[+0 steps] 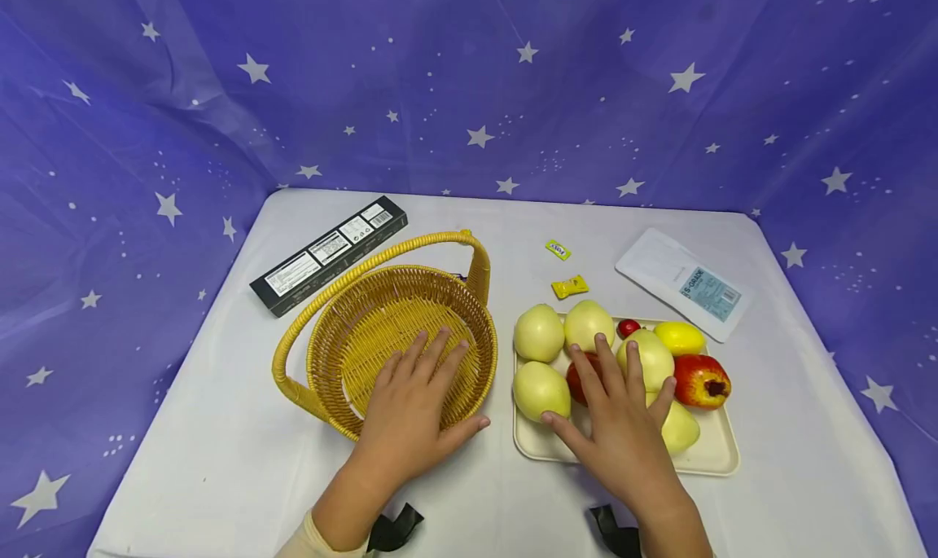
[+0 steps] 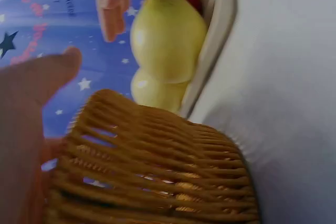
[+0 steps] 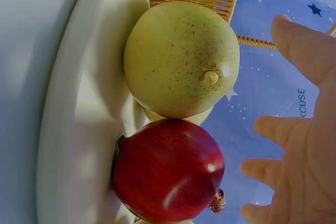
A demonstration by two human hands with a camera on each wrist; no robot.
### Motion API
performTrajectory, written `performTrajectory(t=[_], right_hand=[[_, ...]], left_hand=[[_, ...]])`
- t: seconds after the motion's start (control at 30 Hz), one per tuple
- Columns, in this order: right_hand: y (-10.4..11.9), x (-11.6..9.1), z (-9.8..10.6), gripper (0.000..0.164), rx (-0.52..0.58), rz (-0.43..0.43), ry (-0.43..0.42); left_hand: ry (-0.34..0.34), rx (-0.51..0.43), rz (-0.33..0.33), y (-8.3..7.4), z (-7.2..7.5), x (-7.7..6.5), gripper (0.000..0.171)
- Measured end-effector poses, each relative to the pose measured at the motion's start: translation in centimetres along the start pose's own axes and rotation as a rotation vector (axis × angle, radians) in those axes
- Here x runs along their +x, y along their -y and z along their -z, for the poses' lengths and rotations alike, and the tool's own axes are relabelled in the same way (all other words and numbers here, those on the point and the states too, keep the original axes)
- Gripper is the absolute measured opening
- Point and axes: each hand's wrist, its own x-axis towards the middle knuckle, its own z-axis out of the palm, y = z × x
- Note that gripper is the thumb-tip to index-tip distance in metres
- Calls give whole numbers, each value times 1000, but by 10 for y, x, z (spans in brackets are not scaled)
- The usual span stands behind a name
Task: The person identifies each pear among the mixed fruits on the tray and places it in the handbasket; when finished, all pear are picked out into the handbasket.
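Note:
My left hand (image 1: 414, 403), fingers spread, is over the near side of a round yellow-brown wicker basket (image 1: 330, 379) with an arched handle; no fruit shows inside it. Over a cream tray (image 1: 538, 448) on the right, my right hand (image 1: 623, 423) spreads its fingers and holds nothing. Several pale yellow-green fruits (image 1: 541, 391) lie in that tray. Partly hidden under the right hand is a dark red pomegranate (image 3: 168, 171). A red-and-yellow fruit (image 1: 701, 380), a yellow lemon (image 1: 679, 338) and a small red fruit (image 1: 628, 327) lie toward the tray's right and back.
A long black box (image 1: 330, 252) lies behind the basket at the left. Two small yellow wrapped sweets (image 1: 570, 287) are between basket and tray, farther back. A white pouch (image 1: 681, 281) lies behind the tray. Purple star-patterned cloth (image 1: 476, 94) surrounds the white table (image 1: 476, 509).

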Motion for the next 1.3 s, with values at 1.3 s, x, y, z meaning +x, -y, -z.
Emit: performTrajectory(t=[1.3], right_hand=[[17, -1, -38, 62, 367, 230, -78]], left_hand=[[-85, -1561, 392, 151, 10, -18, 59]])
